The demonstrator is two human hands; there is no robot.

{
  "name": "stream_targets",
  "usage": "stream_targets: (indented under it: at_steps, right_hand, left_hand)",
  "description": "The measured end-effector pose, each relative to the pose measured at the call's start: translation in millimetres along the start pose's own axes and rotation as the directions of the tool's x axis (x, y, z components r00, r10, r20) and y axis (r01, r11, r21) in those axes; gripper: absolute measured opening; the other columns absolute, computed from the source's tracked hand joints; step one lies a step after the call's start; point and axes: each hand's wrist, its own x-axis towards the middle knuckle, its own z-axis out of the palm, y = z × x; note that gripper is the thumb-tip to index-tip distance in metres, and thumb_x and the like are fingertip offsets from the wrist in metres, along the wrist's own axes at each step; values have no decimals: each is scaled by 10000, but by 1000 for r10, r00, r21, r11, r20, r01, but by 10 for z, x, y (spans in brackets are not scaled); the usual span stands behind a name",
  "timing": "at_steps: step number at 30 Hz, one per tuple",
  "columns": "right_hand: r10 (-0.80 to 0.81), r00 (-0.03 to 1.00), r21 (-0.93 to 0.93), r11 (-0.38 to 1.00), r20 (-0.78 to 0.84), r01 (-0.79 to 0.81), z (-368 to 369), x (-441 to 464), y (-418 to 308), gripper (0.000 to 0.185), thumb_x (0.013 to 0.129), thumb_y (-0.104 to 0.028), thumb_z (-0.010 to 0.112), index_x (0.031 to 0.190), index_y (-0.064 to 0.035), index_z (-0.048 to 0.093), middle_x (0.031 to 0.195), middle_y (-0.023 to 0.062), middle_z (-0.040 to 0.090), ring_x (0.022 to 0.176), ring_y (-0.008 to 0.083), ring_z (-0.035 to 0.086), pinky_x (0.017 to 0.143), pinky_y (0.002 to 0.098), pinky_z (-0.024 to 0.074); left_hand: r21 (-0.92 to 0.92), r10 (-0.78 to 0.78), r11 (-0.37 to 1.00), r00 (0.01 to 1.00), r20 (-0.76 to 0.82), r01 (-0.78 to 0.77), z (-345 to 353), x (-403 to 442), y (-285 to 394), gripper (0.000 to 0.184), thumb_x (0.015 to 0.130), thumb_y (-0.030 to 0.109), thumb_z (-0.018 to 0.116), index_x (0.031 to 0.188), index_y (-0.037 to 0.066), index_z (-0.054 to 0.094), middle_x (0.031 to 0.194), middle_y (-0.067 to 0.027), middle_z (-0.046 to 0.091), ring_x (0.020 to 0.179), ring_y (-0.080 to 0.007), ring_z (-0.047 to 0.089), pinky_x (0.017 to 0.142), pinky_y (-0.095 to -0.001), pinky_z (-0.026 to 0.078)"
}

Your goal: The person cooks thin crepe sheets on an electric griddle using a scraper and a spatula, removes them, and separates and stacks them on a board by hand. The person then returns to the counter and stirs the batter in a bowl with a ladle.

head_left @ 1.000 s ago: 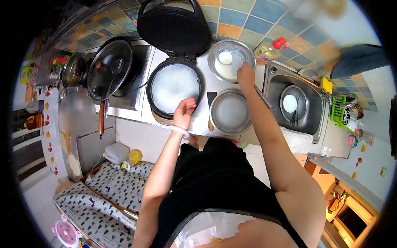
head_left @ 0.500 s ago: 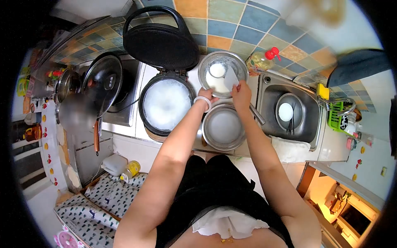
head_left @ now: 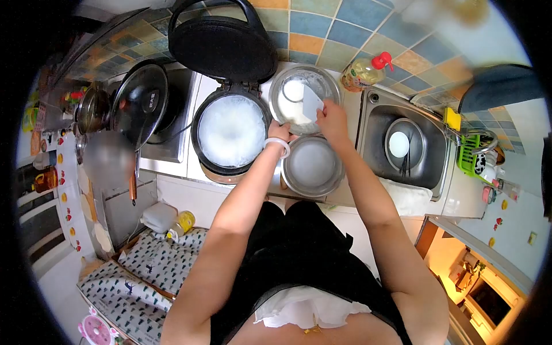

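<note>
My right hand (head_left: 332, 119) is closed on a white flat scraper (head_left: 311, 104), its blade inside a metal bowl (head_left: 333, 86) of white batter (head_left: 290, 109). A round ladle head (head_left: 293, 90) rests in the same bowl. My left hand (head_left: 280, 132), with a white bangle at the wrist, is closed at the bowl's near-left rim; its fingertips are partly hidden. Just below stands a second metal bowl (head_left: 312, 165). To the left, a round electric griddle (head_left: 233, 135) lies open with a white layer spread over its plate.
The griddle's black lid (head_left: 224, 54) stands raised against the tiles. A red-capped bottle (head_left: 363, 72) is behind the bowls. On the right is a sink (head_left: 374, 132) holding a bowl and chopsticks (head_left: 406, 164). At left stands a wok lid (head_left: 141, 103).
The scraper has turned, showing more of its blade. A metal handle seen beside my right wrist is now out of sight. The whole view has shifted slightly.
</note>
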Motion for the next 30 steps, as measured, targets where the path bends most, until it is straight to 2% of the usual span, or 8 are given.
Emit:
stream_targets:
  at_steps: [3, 7, 10, 16, 22, 25, 28, 30]
  right_hand:
    - [-44, 999, -154, 987, -1, 43, 59, -126, 20, 121, 776, -69, 580, 854, 9, 531, 816, 213, 599, 772, 397, 587, 672, 484, 454]
    - [-136, 988, -229, 966, -68, 118, 90, -229, 87, 146, 790, -63, 544, 919, -1, 519, 843, 207, 592, 778, 409, 585, 694, 495, 465]
    - [-150, 980, -337, 937, -133, 98, 147, -159, 216, 81, 802, -62, 532, 876, -32, 515, 801, 193, 576, 766, 401, 568, 654, 480, 446]
    - [-322, 939, -384, 887, -121, 255, 76, 112, 379, 124, 856, -104, 459, 948, -46, 520, 862, 180, 571, 725, 379, 597, 629, 482, 481]
    - [-201, 974, -408, 902, -105, 142, 93, 239, 409, 142, 842, -106, 483, 951, -20, 513, 870, 187, 577, 770, 385, 590, 660, 490, 464]
    - [-217, 962, -354, 924, -169, 146, 150, 216, 465, 158, 827, -115, 515, 942, -6, 522, 901, 204, 590, 786, 388, 584, 681, 485, 460]
    - [-46, 982, -285, 959, -183, -8, 243, 188, 451, 143, 813, -120, 547, 875, 9, 554, 842, 221, 608, 796, 395, 581, 698, 466, 462]
    - [-8, 975, -208, 977, -220, -39, 370, 203, 502, 121, 794, -87, 599, 826, 24, 565, 738, 193, 611, 651, 331, 609, 637, 424, 475]
  left_hand:
    - [52, 90, 995, 995, -35, -88, 36, -55, -34, 317, 859, 23, 497, 1164, 17, 413, 1046, -166, 555, 789, -257, 610, 514, -300, 549]
    - [-10, 62, 998, 996, -62, -63, 52, -89, -69, 300, 862, 9, 481, 1155, 32, 420, 1043, -154, 557, 764, -248, 605, 517, -303, 534]
    - [-102, 54, 993, 997, -62, -60, 45, -65, -162, 287, 867, 11, 480, 1147, 46, 424, 1042, -141, 561, 749, -243, 601, 533, -309, 530]
    - [-153, -55, 987, 997, -52, 46, 61, 29, -205, 326, 876, -2, 478, 1179, 104, 416, 1049, -133, 564, 792, -241, 602, 561, -310, 543]
    - [-141, -65, 988, 997, -27, 61, 46, 325, -213, 340, 863, -24, 498, 1158, 111, 397, 1079, -118, 558, 823, -251, 605, 586, -317, 561]
    - [-172, -71, 982, 996, 48, 78, 87, 427, -238, 443, 851, 6, 530, 1244, 135, 370, 1153, -125, 524, 757, -220, 590, 537, -286, 536]
    - [-176, -30, 984, 998, 58, 40, 161, 406, -214, 341, 868, -14, 510, 1163, 105, 387, 1111, -114, 527, 790, -241, 595, 589, -319, 566]
    - [-161, -21, 987, 998, 57, 30, 194, 403, -212, 355, 868, -22, 505, 1177, 104, 382, 1102, -106, 525, 772, -228, 590, 585, -312, 565]
